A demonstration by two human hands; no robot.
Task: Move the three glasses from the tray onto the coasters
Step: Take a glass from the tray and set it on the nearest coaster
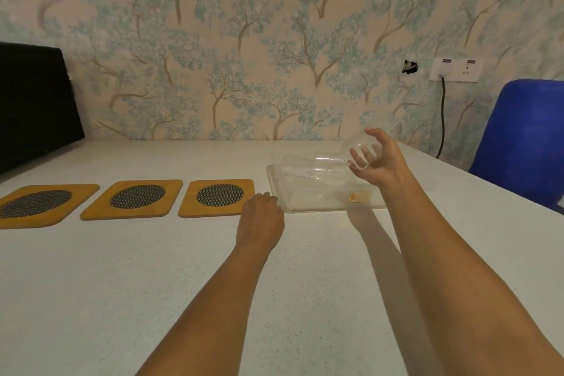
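Observation:
A clear plastic tray [305,206] lies on the white table right of centre. My right hand [378,162] holds a clear glass [355,145] tilted above the tray's far right side. Two more clear glasses [300,166] stand in the tray's far left part, hard to tell apart. Three wooden coasters with dark mesh centres lie in a row to the left: left coaster [39,204], middle coaster [137,197], right coaster [218,197]. My left hand [261,217] rests palm down on the table between the right coaster and the tray, holding nothing.
A small orange label [358,197] sits in the tray's near right part. A black chair back [33,101] stands at the far left, a blue chair [525,137] at the right edge. A wall socket with a black cable [442,113] is behind the table.

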